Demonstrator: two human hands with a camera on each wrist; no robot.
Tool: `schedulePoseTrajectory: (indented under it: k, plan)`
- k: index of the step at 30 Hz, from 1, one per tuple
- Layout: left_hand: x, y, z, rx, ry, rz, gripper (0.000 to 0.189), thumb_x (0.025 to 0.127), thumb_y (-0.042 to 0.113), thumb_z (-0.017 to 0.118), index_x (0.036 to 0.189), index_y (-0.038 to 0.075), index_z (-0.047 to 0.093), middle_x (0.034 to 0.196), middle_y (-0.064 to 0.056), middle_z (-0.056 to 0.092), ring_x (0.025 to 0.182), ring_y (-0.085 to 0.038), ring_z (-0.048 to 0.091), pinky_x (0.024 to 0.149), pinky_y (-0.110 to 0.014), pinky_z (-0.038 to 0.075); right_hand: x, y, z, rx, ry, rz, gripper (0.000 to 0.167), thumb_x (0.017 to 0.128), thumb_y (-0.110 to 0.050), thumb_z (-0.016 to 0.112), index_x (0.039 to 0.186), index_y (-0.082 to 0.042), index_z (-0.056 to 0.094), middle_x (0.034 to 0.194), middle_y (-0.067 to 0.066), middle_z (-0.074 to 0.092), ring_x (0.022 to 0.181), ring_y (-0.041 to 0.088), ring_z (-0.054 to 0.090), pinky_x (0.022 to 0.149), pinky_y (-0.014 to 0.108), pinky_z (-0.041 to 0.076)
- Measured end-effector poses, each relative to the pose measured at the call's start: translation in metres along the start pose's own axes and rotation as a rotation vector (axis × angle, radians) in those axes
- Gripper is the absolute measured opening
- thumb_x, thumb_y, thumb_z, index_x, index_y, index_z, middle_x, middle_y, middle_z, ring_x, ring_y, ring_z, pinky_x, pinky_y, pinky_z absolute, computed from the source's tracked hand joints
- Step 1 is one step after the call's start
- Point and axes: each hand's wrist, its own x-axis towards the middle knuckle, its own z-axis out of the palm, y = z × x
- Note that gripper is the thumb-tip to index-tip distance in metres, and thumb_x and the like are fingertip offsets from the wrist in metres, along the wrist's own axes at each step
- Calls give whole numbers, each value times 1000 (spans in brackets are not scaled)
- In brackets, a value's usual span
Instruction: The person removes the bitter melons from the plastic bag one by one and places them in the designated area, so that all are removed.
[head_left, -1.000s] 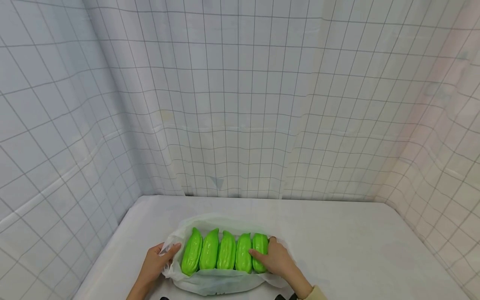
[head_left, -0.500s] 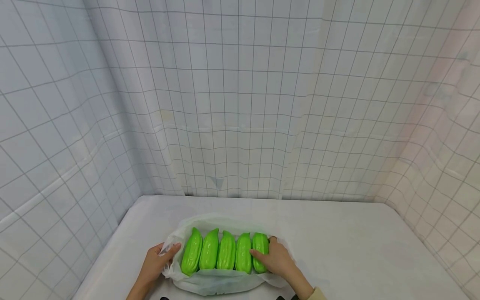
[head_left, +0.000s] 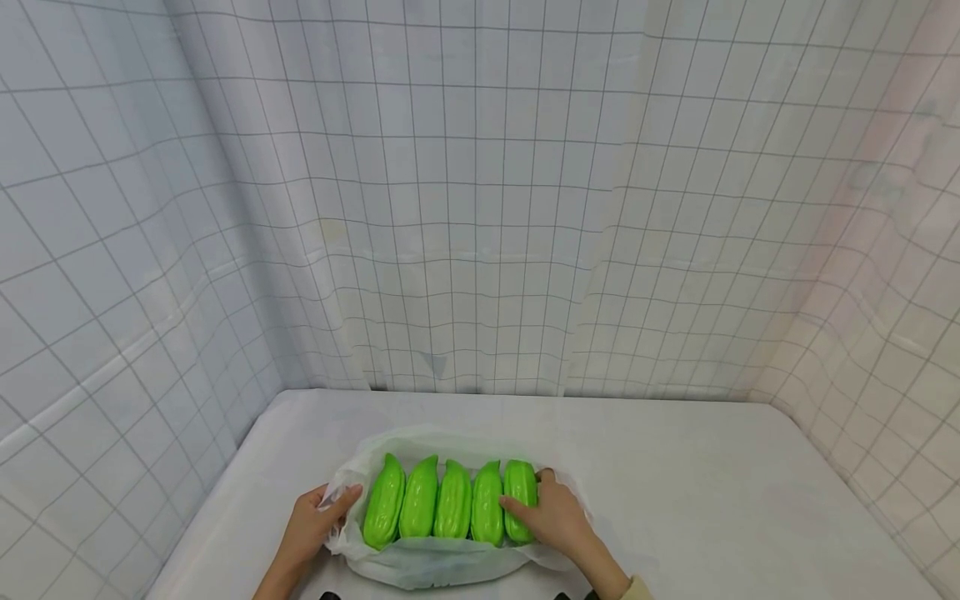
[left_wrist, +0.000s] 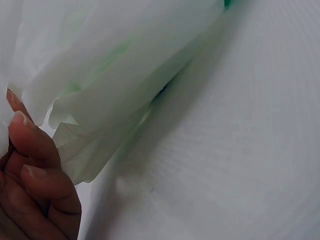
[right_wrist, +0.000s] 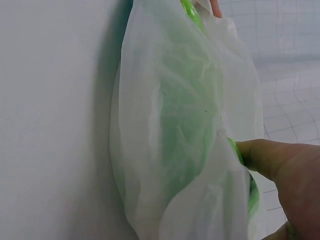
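Observation:
In the head view a thin whitish plastic bag [head_left: 442, 567] lies on the table with its mouth spread wide. Inside it sit several glossy bright green pods [head_left: 453, 502], long and ridged with pointed tips, side by side in a row. My left hand [head_left: 315, 521] pinches the bag's left edge between thumb and fingers; the left wrist view shows its curled fingers [left_wrist: 37, 142] by the crumpled film. My right hand [head_left: 551, 512] grips the rightmost green pod [head_left: 519, 492], thumb on its left side, fingers at its right. In the right wrist view the bag hides most of that pod.
A white table [head_left: 712, 492] extends to the right and behind the bag. White curtains with a dark grid [head_left: 480, 208] enclose its back and both sides. Small dark objects [head_left: 562, 596] show at the bottom edge of the head view.
The rightmost green pod and my right hand have shifted very slightly away from me. My left hand keeps its hold on the bag's edge in the same place.

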Motion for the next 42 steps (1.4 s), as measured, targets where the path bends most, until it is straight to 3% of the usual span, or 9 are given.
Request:
schedulePoseTrajectory:
  k: [20,28,42]
  plan:
    - [-1,0,0,8,8,11,34,87,29,70,71,4,53,56,-1,47,50,-14,47,48,-27,41,-2,-2,-2,6,39,-33,79,80,-53,69,118,11,45,74,10,57,58,16,52,46,32,42]
    - [2,-3,-1,-30,-25,-40,32,89,31,68,81,1,58,62,-4,52,54,-15,51,51,-28,44,-7,-8,-7,33,39,-74,79,81,-56,66,119,11,45,66,2,54,52,12,49,44,30,40]
    - [1,-3,0,-43,-23,-19,33,88,29,69,74,4,53,58,-2,46,51,-14,49,49,-28,43,-13,-19,-18,85,82,-88,78,81,-53,68,121,10,45,64,0,52,50,11,49,42,29,41]
